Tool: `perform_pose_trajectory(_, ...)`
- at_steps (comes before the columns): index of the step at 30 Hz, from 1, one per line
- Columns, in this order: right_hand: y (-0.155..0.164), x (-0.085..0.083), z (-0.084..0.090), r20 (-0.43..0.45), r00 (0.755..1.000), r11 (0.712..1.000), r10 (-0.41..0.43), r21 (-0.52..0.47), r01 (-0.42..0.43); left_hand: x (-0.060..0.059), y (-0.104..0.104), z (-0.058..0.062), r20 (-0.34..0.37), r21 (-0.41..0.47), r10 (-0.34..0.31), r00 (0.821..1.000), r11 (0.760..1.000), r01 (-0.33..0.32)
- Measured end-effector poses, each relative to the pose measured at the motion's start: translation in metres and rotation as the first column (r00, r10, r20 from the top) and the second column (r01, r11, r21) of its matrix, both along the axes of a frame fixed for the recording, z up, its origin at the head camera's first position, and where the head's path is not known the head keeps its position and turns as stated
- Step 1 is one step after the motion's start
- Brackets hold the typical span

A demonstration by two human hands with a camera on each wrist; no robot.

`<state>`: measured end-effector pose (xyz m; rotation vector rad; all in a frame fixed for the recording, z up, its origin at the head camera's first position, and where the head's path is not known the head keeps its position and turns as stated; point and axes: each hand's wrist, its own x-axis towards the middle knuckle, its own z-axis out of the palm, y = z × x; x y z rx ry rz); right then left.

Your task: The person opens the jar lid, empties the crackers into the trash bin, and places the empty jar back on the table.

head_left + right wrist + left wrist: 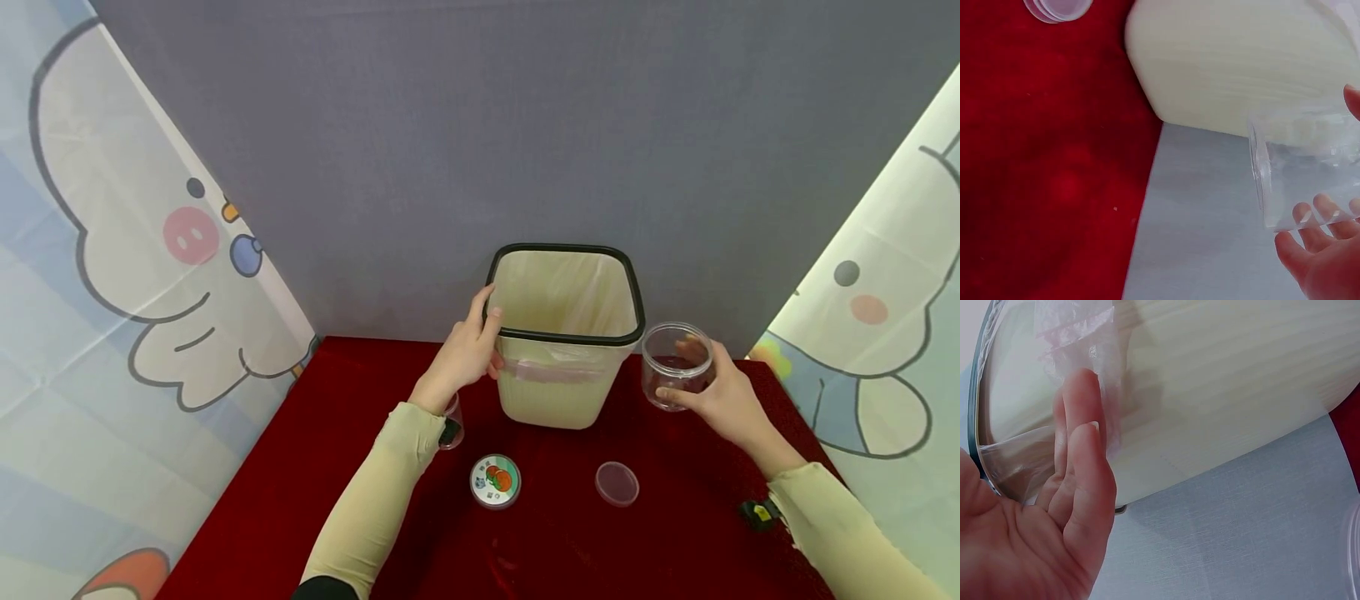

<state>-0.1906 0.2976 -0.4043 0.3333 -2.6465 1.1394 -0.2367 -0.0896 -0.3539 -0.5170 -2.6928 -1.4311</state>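
A cream waste bin [558, 396] with a black rim stands at the middle of the table, lined with a thin clear bag. My left hand [467, 346] is at the bin's left rim; in the left wrist view its fingers [1088, 469] lie nearly straight against the bag's pinkish folded edge [1079, 344]. To the right of the bin, my right hand [716, 396] holds a clear plastic jar [675, 367], thumb on one side and fingers on the other. The jar has no lid on it, and its wall is see-through in the right wrist view.
On the red cloth [315, 433] lie a round lid [495, 482] with an orange-fruit picture and a plain translucent lid [617, 484]. Another clear container [454, 408] is partly hidden behind my left wrist. A grey wall [405, 167] rises behind the table.
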Motion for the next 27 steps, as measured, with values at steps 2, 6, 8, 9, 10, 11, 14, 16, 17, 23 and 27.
perform_pose_trajectory(2, -0.002, 0.001, -0.006, 0.007, 1.000, 1.000, 0.007, -0.012, -0.007, 0.000, 0.000, 0.000, -0.001, -0.001, 0.002, 1.000, 1.000, -0.002)
perform_pose_trajectory(6, -0.006, 0.002, -0.019, 0.029, 1.000, 0.999, 0.010, -0.041, -0.009, -0.001, 0.000, -0.001, -0.004, 0.003, -0.003, 1.000, 1.000, 0.003)
perform_pose_trajectory(8, -0.008, 0.002, -0.027, 0.045, 0.999, 0.999, 0.004, -0.046, -0.002, -0.002, 0.000, -0.001, -0.001, -0.003, -0.004, 1.000, 1.000, 0.004)
perform_pose_trajectory(9, -0.009, 0.002, -0.031, 0.051, 0.999, 0.999, 0.001, -0.046, 0.001, -0.002, 0.000, 0.000, 0.002, -0.005, -0.002, 1.000, 1.000, 0.002)
perform_pose_trajectory(10, -0.010, 0.002, -0.035, 0.057, 0.998, 0.999, 0.002, -0.052, 0.001, -0.002, 0.000, 0.000, 0.004, -0.007, 0.000, 1.000, 1.000, 0.000)
perform_pose_trajectory(11, -0.012, 0.002, -0.039, 0.067, 0.998, 0.998, 0.005, -0.057, -0.001, -0.002, -0.001, 0.000, 0.006, -0.008, 0.004, 1.000, 1.000, -0.004)
perform_pose_trajectory(14, -0.016, 0.000, -0.051, 0.091, 0.996, 0.997, 0.011, -0.079, -0.004, -0.002, -0.001, 0.000, 0.006, -0.009, 0.016, 1.000, 1.000, -0.015)
perform_pose_trajectory(16, -0.017, 0.000, -0.058, 0.105, 0.994, 0.995, 0.015, -0.102, -0.005, -0.002, -0.001, 0.000, -0.002, -0.008, 0.021, 1.000, 1.000, -0.021)
perform_pose_trajectory(17, -0.018, 0.000, -0.061, 0.110, 0.994, 0.994, 0.013, -0.106, -0.001, -0.002, -0.001, -0.001, -0.006, -0.007, 0.023, 1.000, 1.000, -0.023)
perform_pose_trajectory(23, -0.016, 0.001, -0.078, 0.134, 0.991, 0.994, -0.020, -0.101, 0.034, -0.004, 0.000, -0.002, -0.042, -0.014, 0.038, 0.998, 0.999, -0.039)
perform_pose_trajectory(27, -0.016, 0.001, -0.088, 0.164, 0.986, 0.993, -0.014, -0.117, 0.033, -0.005, 0.001, -0.004, -0.056, -0.025, 0.050, 0.997, 0.998, -0.051)
